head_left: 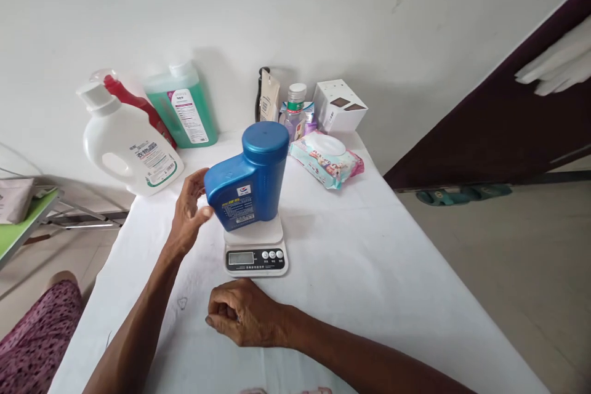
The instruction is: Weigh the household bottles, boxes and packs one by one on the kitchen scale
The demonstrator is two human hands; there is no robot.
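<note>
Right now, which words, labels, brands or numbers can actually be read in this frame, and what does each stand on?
White detergent jug: "衣物", large characters on its label; the smaller print is blurred.
Blue bottle on the scale, touched by the left hand: logo and label text too small to read.
Green bottle: label print blurred.
Scale display: no digits legible.
Wipes pack: printing unreadable.

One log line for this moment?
left hand touching blue bottle | bottle on scale | right hand fisted on table
</note>
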